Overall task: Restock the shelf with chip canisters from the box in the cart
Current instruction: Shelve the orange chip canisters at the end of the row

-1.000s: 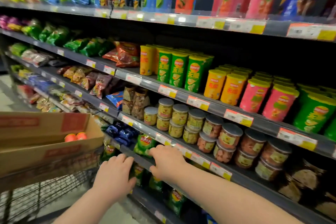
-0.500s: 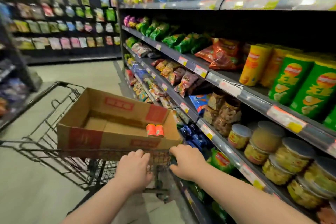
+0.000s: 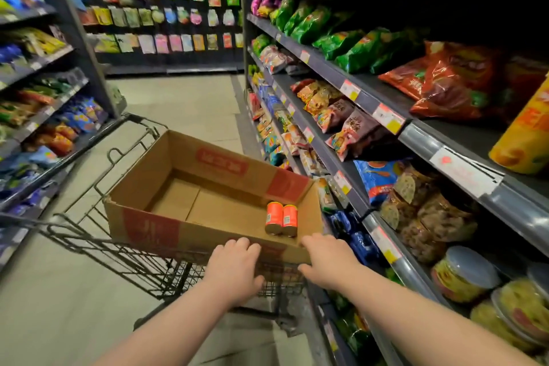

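Note:
A black wire cart (image 3: 98, 244) stands in the aisle with an open cardboard box (image 3: 154, 226) in it. Two small orange chip canisters (image 3: 281, 218) lie side by side at the box's near right corner; the rest of the box floor is bare. My left hand (image 3: 234, 270) grips the cart's near rim under the box edge. At the box's near right corner, my right hand (image 3: 326, 261) grips that same rim. The shelf (image 3: 445, 140) runs along my right, with a yellow canister (image 3: 525, 140) at its edge.
Snack bags fill the right shelf's upper levels, and lidded tubs (image 3: 463, 273) sit lower down. Another shelf unit (image 3: 44, 116) lines the left side. A wall of hanging packets (image 3: 166, 9) closes the aisle's far end. Beige floor (image 3: 184, 104) stretches ahead of the cart.
My view has swung left from the canister shelf to the aisle, so the cart and box are now straight ahead. Both hands stay on the cart's near rim.

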Demonstrator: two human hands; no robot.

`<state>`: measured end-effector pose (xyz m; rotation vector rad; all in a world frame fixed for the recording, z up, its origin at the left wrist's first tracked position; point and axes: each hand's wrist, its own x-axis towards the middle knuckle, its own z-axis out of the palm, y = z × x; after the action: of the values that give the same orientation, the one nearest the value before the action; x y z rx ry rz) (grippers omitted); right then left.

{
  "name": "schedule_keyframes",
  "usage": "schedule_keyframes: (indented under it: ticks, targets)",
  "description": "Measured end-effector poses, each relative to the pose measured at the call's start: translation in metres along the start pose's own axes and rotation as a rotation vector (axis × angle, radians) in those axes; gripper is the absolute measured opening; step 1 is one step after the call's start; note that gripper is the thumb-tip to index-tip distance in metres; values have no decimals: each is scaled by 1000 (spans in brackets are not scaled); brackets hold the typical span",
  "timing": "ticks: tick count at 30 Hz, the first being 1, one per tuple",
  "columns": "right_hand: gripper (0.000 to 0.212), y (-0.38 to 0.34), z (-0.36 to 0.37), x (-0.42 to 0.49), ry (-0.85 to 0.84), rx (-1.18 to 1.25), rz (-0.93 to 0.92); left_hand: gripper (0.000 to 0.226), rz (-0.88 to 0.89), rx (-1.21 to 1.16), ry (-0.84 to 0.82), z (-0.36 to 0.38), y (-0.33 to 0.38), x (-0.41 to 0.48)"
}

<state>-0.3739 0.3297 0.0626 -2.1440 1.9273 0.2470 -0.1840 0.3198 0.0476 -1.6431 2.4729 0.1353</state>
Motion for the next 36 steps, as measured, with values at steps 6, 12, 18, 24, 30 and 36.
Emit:
schedule_keyframes:
  ticks: [6, 12, 18, 24, 30, 36]
  targets:
    - [47, 1, 1, 45, -21, 19, 48, 52, 42, -11, -48, 1, -20, 47]
    - [49, -10, -2, 102, -64, 40, 164, 54, 129, -22, -84, 7, -66, 106]
    - [51, -33, -5, 164, -113, 66, 262, 53, 177, -10, -94, 8, -126, 161]
    - [52, -38, 7, 196, -167, 99, 347, 56, 232, -22, -179, 23, -153, 201]
    - [53, -17, 19, 224, -233, 145, 389, 54, 260, -35, -279, 39, -149, 234]
    - [50, 18, 39, 277, -287, 157, 377, 57, 218, -17, -334, 53, -141, 278]
